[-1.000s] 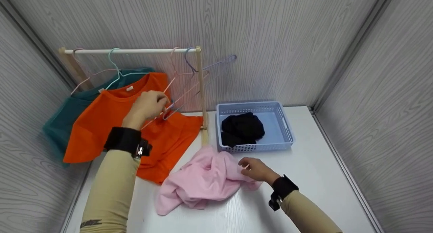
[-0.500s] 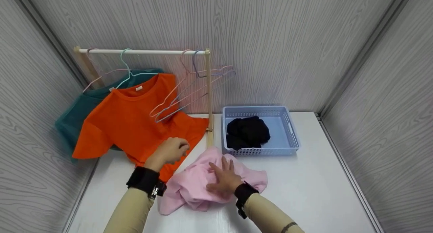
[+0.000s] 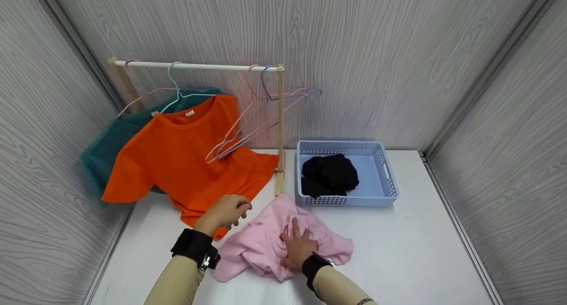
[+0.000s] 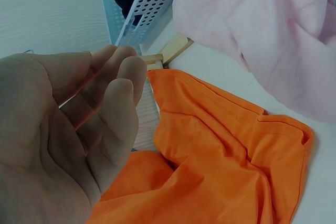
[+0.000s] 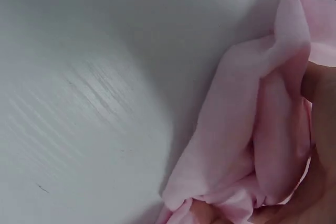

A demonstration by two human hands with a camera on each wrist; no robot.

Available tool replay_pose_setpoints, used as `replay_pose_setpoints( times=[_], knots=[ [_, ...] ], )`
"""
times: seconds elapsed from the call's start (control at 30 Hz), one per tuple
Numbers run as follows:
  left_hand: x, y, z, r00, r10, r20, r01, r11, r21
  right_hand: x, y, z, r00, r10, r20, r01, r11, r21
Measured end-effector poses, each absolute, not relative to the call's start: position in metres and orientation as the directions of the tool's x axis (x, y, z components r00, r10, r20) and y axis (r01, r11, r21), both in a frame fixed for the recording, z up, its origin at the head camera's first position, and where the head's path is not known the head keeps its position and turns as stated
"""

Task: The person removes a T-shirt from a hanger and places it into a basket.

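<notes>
Pink cloth lies crumpled at the near middle of the white table, under the right hand, whose spread fingers rest on its folds. Just left of it, the left hand has loosely bent fingers and holds nothing, near the hem of an orange shirt hanging from the rack. Farther off, right of the rack, a blue basket contains black cloth; at far left hangs a teal shirt.

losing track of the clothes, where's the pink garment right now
In the head view, the pink garment lies bunched on the table below centre, under the right grip, in front of the blue basket and right of the orange shirt.
</notes>
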State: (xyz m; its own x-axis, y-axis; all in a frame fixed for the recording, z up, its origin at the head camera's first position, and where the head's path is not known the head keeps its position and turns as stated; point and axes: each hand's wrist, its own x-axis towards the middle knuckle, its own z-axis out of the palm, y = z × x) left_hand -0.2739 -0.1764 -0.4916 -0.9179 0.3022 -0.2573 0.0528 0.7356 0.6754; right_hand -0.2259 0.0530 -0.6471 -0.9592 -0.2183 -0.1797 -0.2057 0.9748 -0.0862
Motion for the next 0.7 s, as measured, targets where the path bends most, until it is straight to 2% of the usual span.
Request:
replay_pose_setpoints(
  times=[0.2, 0.4, 0.53, 0.7],
  knots=[
    [-0.273, -0.176, -0.492, -0.921, 0.288, -0.262, 0.039, 0.737, 0.674, -0.228, 0.068, -0.653, -0.945, -0.31, -0.099, -0.293, 0.943, -0.156],
    [-0.273, -0.173, -0.49, -0.913, 0.287, -0.291, 0.021, 0.744, 0.668, -0.235, 0.097, -0.652, -0.924, -0.377, -0.066, -0.332, 0.875, -0.351],
    [-0.272, -0.173, -0.489, -0.91, 0.288, -0.297, 0.02, 0.747, 0.664, -0.243, 0.117, -0.636, -0.916, -0.401, -0.013, -0.352, 0.819, -0.453],
    [-0.273, -0.172, -0.489, -0.903, 0.295, -0.312, 0.016, 0.75, 0.661, -0.257, 0.139, -0.601, -0.915, -0.392, 0.093, -0.382, 0.771, -0.509]
  ],
)
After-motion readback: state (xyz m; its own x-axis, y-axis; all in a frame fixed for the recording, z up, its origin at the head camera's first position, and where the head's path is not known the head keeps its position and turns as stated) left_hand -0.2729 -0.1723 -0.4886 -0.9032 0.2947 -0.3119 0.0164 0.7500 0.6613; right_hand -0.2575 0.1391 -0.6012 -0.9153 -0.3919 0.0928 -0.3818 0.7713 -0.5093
